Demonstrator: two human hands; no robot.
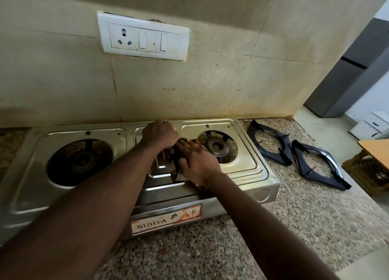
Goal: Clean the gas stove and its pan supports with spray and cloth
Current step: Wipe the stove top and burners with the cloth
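A steel two-burner gas stove (248, 174) stands on the granite counter, with both pan supports off it. My left hand (160, 135) is a curled fist on the stove's middle strip near the back; nothing shows in its grip. Just right of it, my right hand (197, 163) lies with fairly straight fingers on a dark brownish cloth (179, 175) and presses it onto the stove's centre beside the right burner (217, 148). The left burner (80, 159) is uncovered and looks dark and dirty. Two black pan supports (271, 143) (320, 164) lie on the counter to the right. No spray bottle is in view.
The tiled wall with a white switch and socket plate (145, 37) rises right behind the stove. The counter (294, 216) ends at the right, where a grey fridge (347, 80) and a wooden table corner (376, 149) stand.
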